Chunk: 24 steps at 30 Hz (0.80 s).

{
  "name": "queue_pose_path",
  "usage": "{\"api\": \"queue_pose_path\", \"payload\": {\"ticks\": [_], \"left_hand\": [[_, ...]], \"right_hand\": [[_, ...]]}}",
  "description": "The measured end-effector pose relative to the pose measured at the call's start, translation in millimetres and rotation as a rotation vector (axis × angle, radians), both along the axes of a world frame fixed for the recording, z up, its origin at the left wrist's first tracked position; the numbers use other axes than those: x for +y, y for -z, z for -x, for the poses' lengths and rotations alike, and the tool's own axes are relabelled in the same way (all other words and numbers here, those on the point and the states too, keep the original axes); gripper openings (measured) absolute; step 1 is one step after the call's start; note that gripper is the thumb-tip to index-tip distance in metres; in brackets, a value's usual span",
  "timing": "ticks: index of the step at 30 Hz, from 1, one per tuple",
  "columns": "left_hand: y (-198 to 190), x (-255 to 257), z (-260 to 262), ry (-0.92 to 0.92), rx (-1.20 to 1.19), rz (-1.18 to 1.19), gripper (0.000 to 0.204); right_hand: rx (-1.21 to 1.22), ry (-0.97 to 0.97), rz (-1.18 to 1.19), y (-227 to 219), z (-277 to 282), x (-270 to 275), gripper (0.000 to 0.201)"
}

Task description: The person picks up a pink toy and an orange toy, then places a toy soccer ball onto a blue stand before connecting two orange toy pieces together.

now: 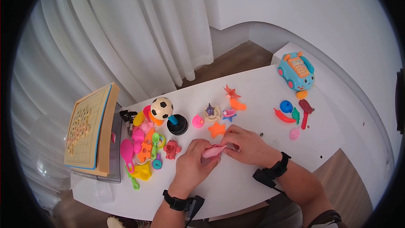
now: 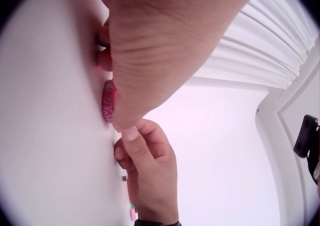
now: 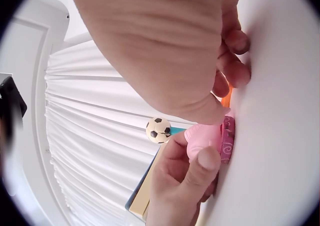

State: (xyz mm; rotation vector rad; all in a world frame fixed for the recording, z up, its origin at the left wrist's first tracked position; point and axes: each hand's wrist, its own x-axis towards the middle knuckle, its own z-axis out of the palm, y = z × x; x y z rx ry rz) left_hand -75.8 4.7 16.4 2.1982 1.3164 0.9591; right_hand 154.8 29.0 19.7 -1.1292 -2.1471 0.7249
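Observation:
Both hands meet over the front middle of the table at a pink rounded toy [image 1: 213,151]. My left hand [image 1: 192,166] grips its body, with the thumb on the near side in the right wrist view. My right hand [image 1: 249,145] pinches the toy's right end between thumb and fingers. Along the toy's lower edge runs a magenta rim [image 3: 227,148] with pale swirls, close to the tabletop. Just beyond the hands lies an orange star-like piece [image 1: 217,129]. A red toy figure [image 1: 171,149] stands left of the left hand.
A football on a black stand [image 1: 177,125] rises behind a pile of colourful toys, including a pink spoon [image 1: 126,152]. A board-game box [image 1: 90,128] leans at the left. Toward the right are a toy phone [image 1: 297,71], a red hammer-like toy [image 1: 305,110] and a blue ball [image 1: 286,106].

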Motion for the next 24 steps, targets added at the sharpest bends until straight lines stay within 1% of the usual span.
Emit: {"api": "queue_pose_path", "payload": {"ticks": [2, 4, 8, 10, 11, 13, 19, 20, 22, 24], "left_hand": [[-2.6, -1.3, -0.3, -0.003, 0.004, 0.010, 0.047], [-6.2, -2.7, -0.6, -0.040, 0.014, 0.104, 0.051], [-8.4, -3.2, -1.0, -0.052, 0.031, 0.091, 0.055], [-12.0, -4.2, -1.2, -0.056, 0.069, 0.159, 0.054], [-11.2, -4.0, -1.3, -0.057, 0.068, 0.158, 0.054], [-7.7, -3.3, -1.1, -0.052, 0.045, 0.076, 0.055], [-4.3, -2.1, -0.4, -0.042, 0.051, 0.041, 0.053], [-5.8, -2.5, -0.8, -0.042, 0.051, 0.041, 0.053], [-10.5, -3.8, -1.8, -0.059, 0.055, 0.149, 0.051], [-11.1, -3.8, -2.0, -0.058, 0.055, 0.141, 0.052]], "right_hand": [[0.006, 0.003, 0.014, -0.8, -0.4, -0.3, 0.016], [0.018, -0.003, 0.017, -0.5, -0.8, 0.1, 0.016], [0.016, -0.005, 0.003, 0.8, -0.6, 1.1, 0.017], [0.009, -0.001, 0.007, -0.8, -0.1, 0.9, 0.018], [0.009, -0.002, 0.006, -1.4, 0.3, 0.7, 0.018], [0.018, 0.009, 0.021, -2.2, 1.1, 0.4, 0.016], [-0.008, 0.006, 0.015, -2.6, 0.9, 0.6, 0.019], [-0.008, 0.006, 0.015, -2.0, 1.2, 0.5, 0.019], [-0.005, 0.021, 0.008, -0.8, 1.9, 0.2, 0.021], [-0.015, 0.023, 0.016, -1.3, 1.6, 0.0, 0.022]]}}
